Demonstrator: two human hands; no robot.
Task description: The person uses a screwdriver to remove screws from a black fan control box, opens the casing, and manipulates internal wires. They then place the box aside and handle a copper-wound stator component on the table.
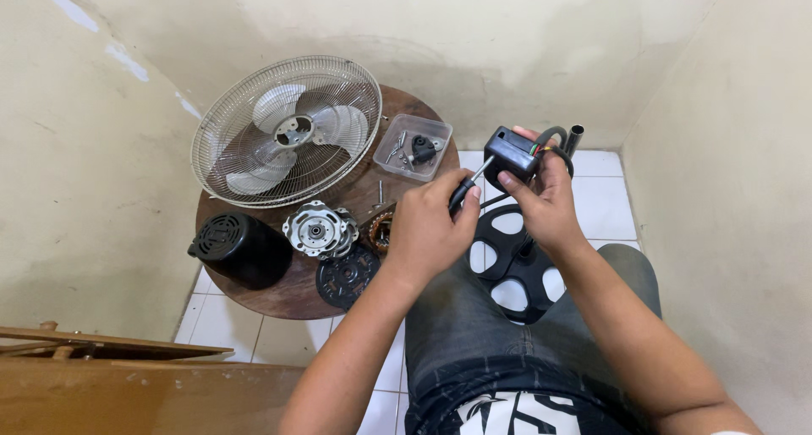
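We sit in a tight corner of cream-painted walls over a white tiled floor [605,206], with one low round wooden bench [292,295] before us and the edge of a wooden piece of furniture [101,376] at the lower left.

On the bench we count one wire fan guard [245,105] with one three-bladed fan blade [326,126] lying inside it, one black motor cover [241,247], one silver motor housing [320,229], one dark round plate [345,276], one copper-wound stator [381,229] partly hidden behind our left hand, and one clear plastic tray [436,134] holding small screws and a black part.

On the floor beyond our knee lies one black round fan base [512,266] with cut-out holes.

Our left hand [427,232] has its fingers wrapped around the black handle of one screwdriver [467,188], the shaft reaching to the switch box. Our right hand [545,202] pinches one black switch box [510,153] between thumb and fingers, raised above the fan base, with coloured wires and a black tube [573,137] rising just behind it.
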